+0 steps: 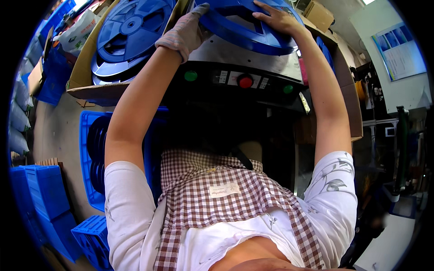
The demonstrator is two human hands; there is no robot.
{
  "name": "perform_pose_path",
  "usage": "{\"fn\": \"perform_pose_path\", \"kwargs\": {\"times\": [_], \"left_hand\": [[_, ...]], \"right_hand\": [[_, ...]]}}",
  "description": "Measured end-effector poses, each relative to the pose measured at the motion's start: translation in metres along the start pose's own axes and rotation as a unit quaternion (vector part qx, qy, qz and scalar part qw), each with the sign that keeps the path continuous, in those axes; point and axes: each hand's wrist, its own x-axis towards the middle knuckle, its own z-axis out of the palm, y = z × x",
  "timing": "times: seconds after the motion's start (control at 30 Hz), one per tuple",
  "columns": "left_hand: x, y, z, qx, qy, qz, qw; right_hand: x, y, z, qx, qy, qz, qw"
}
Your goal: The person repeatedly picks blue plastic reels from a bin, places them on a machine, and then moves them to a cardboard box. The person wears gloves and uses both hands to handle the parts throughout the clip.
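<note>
A large blue plastic reel (pixel 246 31) lies on the metal top of a machine (pixel 244 61) in front of me. My left hand (pixel 187 29), in a grey work glove, grips the reel's left rim. My right hand (pixel 278 18) is bare and presses on the reel's upper right rim. Both arms reach straight out over the machine's black control panel, which carries a red button (pixel 245 81) and green buttons (pixel 191 76).
A cardboard box (pixel 83 74) at the upper left holds a stack of blue reels (pixel 129 27). A blue crate (pixel 88 153) with dark reels sits on the floor to my left. More blue crates (pixel 45 203) stand at the lower left. Cardboard boxes (pixel 350 95) stand at right.
</note>
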Motion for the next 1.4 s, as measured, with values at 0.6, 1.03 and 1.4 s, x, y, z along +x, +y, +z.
{"fn": "perform_pose_path", "kwargs": {"times": [0.6, 1.03, 1.4], "left_hand": [[-0.105, -0.019, -0.043, 0.681, 0.168, 0.317, 0.639], [-0.093, 0.010, 0.012, 0.681, 0.054, 0.539, 0.492], [-0.004, 0.019, 0.093, 0.860, -0.065, 0.314, 0.397]], "right_hand": [[0.006, 0.020, 0.020, 0.062, -0.078, 0.082, 0.992], [0.021, 0.022, 0.032, 0.088, -0.067, 0.060, 0.992], [0.008, 0.006, 0.019, 0.051, -0.051, 0.118, 0.990]]}}
